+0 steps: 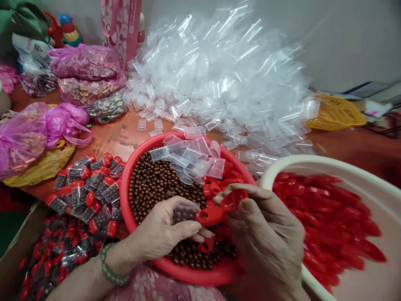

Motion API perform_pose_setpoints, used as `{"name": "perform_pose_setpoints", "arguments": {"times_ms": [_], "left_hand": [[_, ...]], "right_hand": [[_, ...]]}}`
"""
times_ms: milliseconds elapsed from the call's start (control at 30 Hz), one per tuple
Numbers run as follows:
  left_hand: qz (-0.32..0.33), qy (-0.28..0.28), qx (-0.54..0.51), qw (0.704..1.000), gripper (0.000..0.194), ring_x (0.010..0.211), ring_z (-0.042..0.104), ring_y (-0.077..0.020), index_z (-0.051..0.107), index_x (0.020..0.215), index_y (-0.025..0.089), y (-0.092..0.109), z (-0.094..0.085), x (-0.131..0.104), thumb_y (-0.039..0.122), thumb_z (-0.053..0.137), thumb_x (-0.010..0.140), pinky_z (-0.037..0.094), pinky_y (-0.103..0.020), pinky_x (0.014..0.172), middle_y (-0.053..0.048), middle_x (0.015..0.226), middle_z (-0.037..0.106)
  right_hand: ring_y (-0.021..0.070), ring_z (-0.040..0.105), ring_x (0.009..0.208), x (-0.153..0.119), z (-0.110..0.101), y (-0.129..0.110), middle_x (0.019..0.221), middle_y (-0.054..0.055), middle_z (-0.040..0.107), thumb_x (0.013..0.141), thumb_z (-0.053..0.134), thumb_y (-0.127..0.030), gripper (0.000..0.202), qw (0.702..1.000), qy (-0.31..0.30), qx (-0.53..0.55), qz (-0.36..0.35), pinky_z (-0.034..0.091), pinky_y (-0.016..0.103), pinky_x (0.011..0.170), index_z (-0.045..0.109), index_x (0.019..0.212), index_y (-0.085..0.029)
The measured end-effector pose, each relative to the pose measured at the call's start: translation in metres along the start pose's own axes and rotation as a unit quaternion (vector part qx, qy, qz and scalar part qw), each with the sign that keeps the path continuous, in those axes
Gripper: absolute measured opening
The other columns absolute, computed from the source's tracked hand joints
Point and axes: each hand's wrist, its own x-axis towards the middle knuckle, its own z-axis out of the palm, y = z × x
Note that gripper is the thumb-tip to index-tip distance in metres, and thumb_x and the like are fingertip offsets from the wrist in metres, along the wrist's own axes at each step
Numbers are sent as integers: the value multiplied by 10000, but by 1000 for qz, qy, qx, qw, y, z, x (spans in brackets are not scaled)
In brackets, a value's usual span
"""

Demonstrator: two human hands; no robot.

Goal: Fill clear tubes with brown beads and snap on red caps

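Between finger and thumb, my left hand (166,228) holds a small clear plastic container (184,214) filled with dark balls. A red flip-top cap (210,216) sits at the container's right end, its lid swung open. The fingers of my right hand (266,230) are closed on the lid side of that cap. Both hands are over a red basin (125,209) holding brown balls (156,179). Clear empty tubes (194,156) lie in the basin's far side, and loose red caps are beside my right fingers.
A white basin (326,163) of red caps stands at the right. Behind lies a big heap of clear tubes (219,75). Filled, capped containers (90,184) pile up at the left. Pink bags (87,62) and a yellow basket (338,112) are farther back.
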Motion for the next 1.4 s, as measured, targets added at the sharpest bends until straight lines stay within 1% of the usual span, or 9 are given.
{"name": "perform_pose_setpoints", "arguments": {"times_ms": [100, 300, 533, 667, 767, 867, 1067, 1233, 1400], "left_hand": [[25, 20, -33, 999, 534, 701, 695, -131, 566, 958, 150, -2, -1, 3, 460, 868, 645, 537, -268, 729, -26, 794, 695], [27, 38, -22, 999, 544, 650, 635, -86, 587, 898, 133, 2, -4, 8, 465, 889, 591, 513, -237, 700, 9, 756, 651], [26, 36, 6, 999, 426, 679, 616, -87, 592, 892, 125, 2, -5, 6, 386, 844, 669, 512, -244, 733, 8, 766, 640], [35, 13, -1, 999, 345, 727, 645, -105, 613, 940, 139, 2, -11, 4, 286, 824, 710, 522, -267, 777, -8, 818, 660], [22, -73, -46, 996, 381, 862, 698, -157, 626, 1048, 156, 2, -18, 4, 176, 799, 709, 534, -295, 825, -61, 938, 704], [17, -138, -107, 985, 476, 962, 705, -197, 657, 1093, 161, -1, -24, 6, 66, 765, 639, 543, -316, 851, -95, 1062, 706], [5, -200, -172, 965, 520, 959, 713, -205, 679, 1147, 144, -2, -30, 8, 34, 716, 640, 544, -329, 877, -91, 993, 735], [-31, -246, -183, 951, 389, 982, 710, -198, 698, 1118, 96, -1, -32, 9, 111, 723, 729, 536, -308, 896, -114, 1013, 739], [-26, -245, -176, 953, 356, 988, 712, -193, 708, 1107, 108, 2, -32, 9, 148, 752, 755, 513, -307, 936, -117, 1003, 755]], "right_hand": [[202, 687, 874, -6, -10, 5, 968, 23, 698, 913, 628, -248, 184, 987, -16, -120, -103, 565, 378, 830, 672, 1069, -334], [198, 714, 893, -1, -12, -5, 1032, 38, 738, 880, 594, -51, 395, 898, -194, -276, -282, 615, 328, 764, 670, 1165, -314], [226, 722, 1026, -2, -8, 2, 1131, 121, 745, 893, 538, -34, 493, 821, -221, -334, -406, 618, 319, 853, 599, 1350, -208], [204, 723, 1006, 0, -13, 8, 1123, 87, 737, 909, 541, -70, 459, 873, -232, -290, -316, 616, 290, 827, 633, 1310, -273], [218, 721, 1017, 8, -12, 3, 1149, 58, 737, 932, 581, -209, 348, 944, -171, -214, -182, 621, 286, 776, 658, 1256, -312], [207, 733, 944, 16, 0, -10, 1080, 41, 754, 916, 626, -305, 282, 981, -105, -138, -88, 615, 277, 744, 668, 1195, -313], [167, 708, 753, 21, 27, -30, 872, 8, 734, 867, 681, -305, 109, 977, -159, -125, -61, 587, 247, 655, 698, 968, -266], [161, 704, 736, 27, 27, -29, 833, -7, 738, 889, 647, -309, 106, 955, -236, -155, -92, 577, 263, 694, 719, 954, -268], [135, 692, 701, 30, 26, -29, 822, -12, 737, 899, 640, -302, 99, 951, -236, -163, -118, 561, 222, 658, 720, 946, -267]]}}
